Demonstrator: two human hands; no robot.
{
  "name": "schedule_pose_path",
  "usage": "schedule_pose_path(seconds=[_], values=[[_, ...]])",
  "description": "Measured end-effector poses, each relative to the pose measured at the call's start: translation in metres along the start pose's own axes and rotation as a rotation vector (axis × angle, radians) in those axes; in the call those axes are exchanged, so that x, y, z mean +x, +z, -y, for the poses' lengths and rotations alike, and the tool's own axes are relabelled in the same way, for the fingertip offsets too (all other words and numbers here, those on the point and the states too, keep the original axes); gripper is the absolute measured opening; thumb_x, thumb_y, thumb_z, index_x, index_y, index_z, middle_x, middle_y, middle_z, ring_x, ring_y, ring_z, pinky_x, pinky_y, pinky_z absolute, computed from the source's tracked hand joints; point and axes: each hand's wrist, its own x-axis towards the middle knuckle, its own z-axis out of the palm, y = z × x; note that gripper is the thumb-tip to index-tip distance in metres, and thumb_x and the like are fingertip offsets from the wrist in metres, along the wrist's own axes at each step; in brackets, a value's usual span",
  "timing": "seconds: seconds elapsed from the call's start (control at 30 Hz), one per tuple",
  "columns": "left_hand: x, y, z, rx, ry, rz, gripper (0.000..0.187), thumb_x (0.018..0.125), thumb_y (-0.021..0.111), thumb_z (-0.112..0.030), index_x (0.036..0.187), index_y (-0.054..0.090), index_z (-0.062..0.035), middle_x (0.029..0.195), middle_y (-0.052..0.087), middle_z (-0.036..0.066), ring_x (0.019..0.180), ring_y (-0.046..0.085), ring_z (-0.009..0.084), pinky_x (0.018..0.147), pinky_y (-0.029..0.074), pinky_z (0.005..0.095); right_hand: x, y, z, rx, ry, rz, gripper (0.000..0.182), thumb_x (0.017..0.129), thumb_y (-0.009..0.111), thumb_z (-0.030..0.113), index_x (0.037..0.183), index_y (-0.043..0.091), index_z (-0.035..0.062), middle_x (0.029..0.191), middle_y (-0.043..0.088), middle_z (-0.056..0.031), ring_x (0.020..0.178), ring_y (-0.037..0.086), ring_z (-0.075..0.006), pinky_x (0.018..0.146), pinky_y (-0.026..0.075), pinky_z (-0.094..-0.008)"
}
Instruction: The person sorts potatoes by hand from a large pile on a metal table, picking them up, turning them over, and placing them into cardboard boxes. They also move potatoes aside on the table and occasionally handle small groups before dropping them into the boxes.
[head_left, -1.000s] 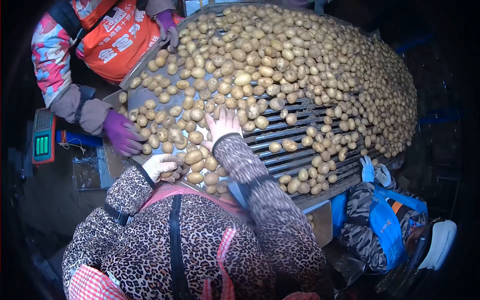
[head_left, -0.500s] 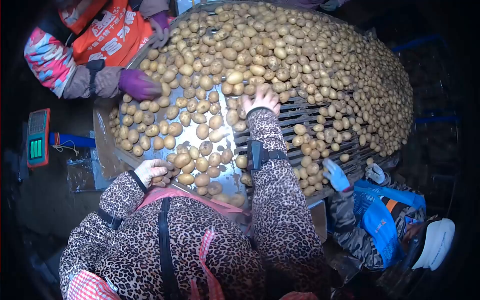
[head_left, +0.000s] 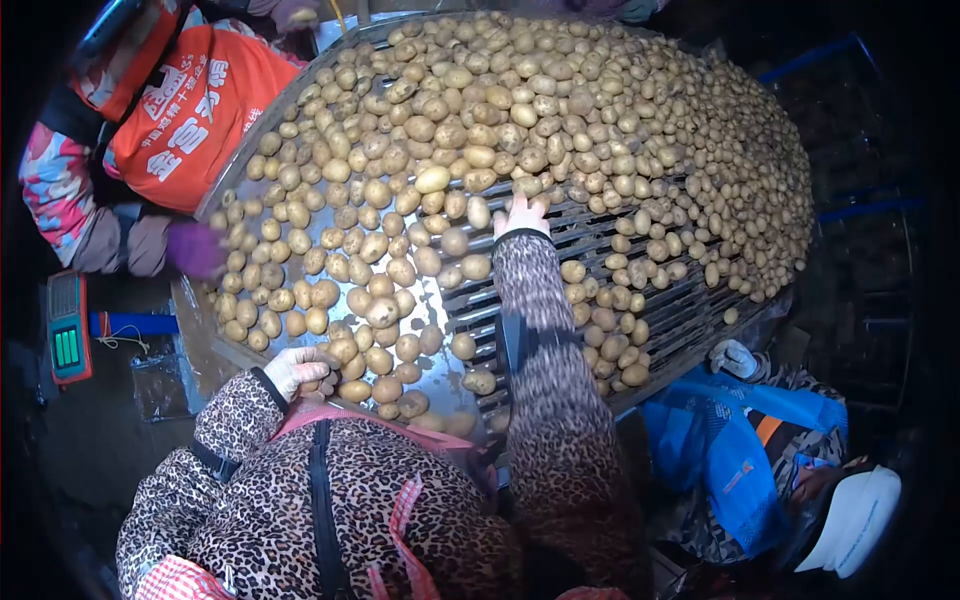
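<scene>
My left hand [head_left: 293,370] is at the near edge of the sorting table, its fingers curled round a dark potato [head_left: 318,372] that is partly hidden. Several more potatoes [head_left: 381,312] lie just beyond it on the wet metal plate [head_left: 432,300]. Farther out, over the slatted grate [head_left: 562,238], I have my right hand [head_left: 522,216] stretched forward with its fingers apart. Its fingertips touch or nearly touch a potato [head_left: 529,185] at the edge of the big heap [head_left: 640,120].
At the left, a co-worker in an orange apron [head_left: 190,120] has a blurred purple glove [head_left: 196,250] by the table's side. A digital scale [head_left: 67,328] is below. Another co-worker, with a blue apron [head_left: 735,440] and a pale glove [head_left: 735,358], is at the right.
The view has shifted. Potatoes have rolled or been pulled toward me around my right hand. The left co-worker's glove has moved down the table's side; the right co-worker's blue glove has left the potatoes.
</scene>
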Motion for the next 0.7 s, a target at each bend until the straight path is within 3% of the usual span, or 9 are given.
schedule_pose_path(seconds=[0.1, 0.2, 0.23, 0.37, 0.47, 0.5, 0.53, 0.67, 0.7], values=[[0.000, 0.003, -0.009, 0.000, 0.017, 0.007, 0.029, 0.090, 0.065, -0.011, 0.116, 0.061, 0.0018, 0.096, 0.068, 0.011, 0.081, 0.067, 0.0196, 0.074, 0.056, 0.0324, 0.025, 0.047, -0.006, -0.242, -0.063, -0.106, 0.061, 0.085, 0.069, 0.033, 0.136, 0.042, 0.0120, 0.121, 0.045, -0.0158, 0.099, 0.058, -0.0359, 0.080, 0.055, -0.0465], [0.001, 0.003, -0.004, -0.046, -0.049, -0.032, 0.029, 0.090, 0.065, -0.011, 0.116, 0.061, 0.0016, 0.096, 0.068, 0.011, 0.082, 0.067, 0.0195, 0.075, 0.056, 0.0329, 0.034, 0.069, -0.008, -0.219, -0.054, -0.085, 0.051, 0.088, 0.062, 0.024, 0.134, 0.044, 0.0145, 0.123, 0.043, -0.0188, 0.095, 0.062, -0.0374, 0.081, 0.056, -0.0460], [0.001, 0.004, -0.002, -0.031, 0.011, 0.013, 0.029, 0.091, 0.065, -0.012, 0.116, 0.061, 0.0011, 0.096, 0.067, 0.010, 0.082, 0.066, 0.0185, 0.075, 0.056, 0.0320, 0.036, 0.067, -0.010, -0.138, -0.054, -0.088, 0.044, 0.088, 0.063, 0.021, 0.128, 0.045, 0.0173, 0.120, 0.044, -0.0203, 0.089, 0.065, -0.0428, 0.080, 0.055, -0.0533], [-0.002, 0.000, 0.004, 0.007, 0.035, 0.016, 0.031, 0.091, 0.064, -0.014, 0.118, 0.060, 0.0000, 0.098, 0.067, 0.009, 0.083, 0.066, 0.0172, 0.075, 0.056, 0.0310, 0.053, 0.048, -0.020, 0.015, 0.036, 0.038, 0.050, 0.088, 0.066, 0.028, 0.130, 0.043, 0.0172, 0.120, 0.045, -0.0250, 0.094, 0.064, -0.0432, 0.083, 0.055, -0.0501], [-0.012, -0.001, 0.002, -0.039, -0.030, -0.006, 0.032, 0.092, 0.063, -0.013, 0.120, 0.059, 0.0011, 0.101, 0.067, 0.012, 0.082, 0.066, 0.0181, 0.075, 0.057, 0.0323, 0.053, 0.063, -0.026, 0.026, -0.054, 0.038, 0.055, 0.084, 0.067, 0.028, 0.132, 0.043, 0.0155, 0.109, 0.060, -0.0238, 0.098, 0.064, -0.0410, 0.086, 0.054, -0.0481], [-0.017, 0.002, -0.002, -0.051, -0.027, -0.009, 0.032, 0.093, 0.062, -0.013, 0.121, 0.058, 0.0010, 0.104, 0.067, 0.013, 0.082, 0.066, 0.0183, 0.075, 0.057, 0.0328, 0.025, 0.024, -0.012, 0.087, -0.085, 0.191, 0.055, 0.082, 0.068, 0.030, 0.131, 0.048, 0.0131, 0.104, 0.065, -0.0227, 0.096, 0.065, -0.0380, 0.086, 0.053, -0.0489], [-0.016, 0.001, -0.003, -0.050, -0.026, -0.018, 0.032, 0.093, 0.062, -0.014, 0.121, 0.058, 0.0010, 0.104, 0.067, 0.013, 0.083, 0.067, 0.0183, 0.074, 0.057, 0.0328, 0.022, 0.042, -0.034, 0.375, -0.243, 0.165, 0.040, 0.081, 0.071, 0.026, 0.113, 0.056, 0.0081, 0.088, 0.065, -0.0192, 0.086, 0.069, -0.0302, 0.072, 0.056, -0.0482], [-0.009, -0.002, 0.002, -0.045, -0.041, -0.040, 0.031, 0.093, 0.062, -0.013, 0.120, 0.058, 0.0012, 0.103, 0.067, 0.012, 0.083, 0.067, 0.0191, 0.075, 0.057, 0.0341, 0.008, 0.016, -0.080, 1.952, 0.305, 0.352, 0.031, 0.081, 0.074, 0.023, 0.105, 0.065, 0.0050, 0.087, 0.068, -0.0104, 0.051, 0.062, -0.0177, 0.044, 0.052, -0.0300], [-0.006, -0.001, 0.003, -0.043, -0.057, -0.035, 0.031, 0.093, 0.062, -0.013, 0.120, 0.059, 0.0014, 0.102, 0.067, 0.012, 0.083, 0.067, 0.0192, 0.075, 0.057, 0.0343, -0.015, -0.034, -0.054, 2.045, 0.470, 0.120, 0.025, 0.081, 0.072, 0.025, 0.100, 0.068, 0.0087, 0.084, 0.068, -0.0081, 0.052, 0.062, -0.0195, 0.044, 0.053, -0.0291]])
